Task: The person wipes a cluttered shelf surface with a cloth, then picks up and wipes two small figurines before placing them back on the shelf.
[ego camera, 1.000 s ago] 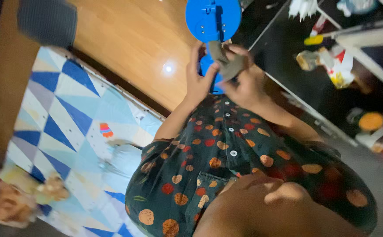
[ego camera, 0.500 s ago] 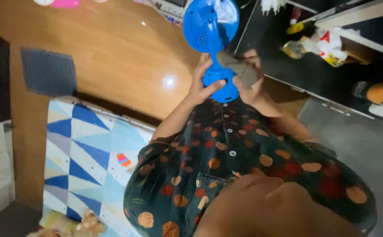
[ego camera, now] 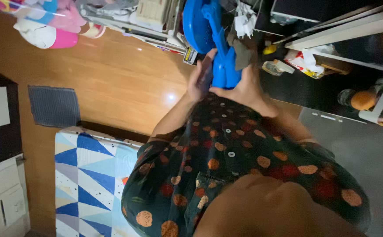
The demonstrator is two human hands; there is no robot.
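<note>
Left hand [ego camera: 199, 79] grips the blue plastic fan [ego camera: 220, 52] stem; right hand [ego camera: 239, 85] cups it, pinching a grey cloth [ego camera: 242, 52]. Best to steady the stem and wipe firmly.

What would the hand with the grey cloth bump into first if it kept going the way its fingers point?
Probably the round head of the blue plastic stand. The right hand grips its stem with the grey cloth, fingers pointing up along it. Past that sits a cluttered shelf, though depth is hard to judge.

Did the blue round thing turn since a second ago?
Yes. The blue round thing turned from flat-on to nearly edge-on, judged against the hands holding it; camera moved too.
</note>
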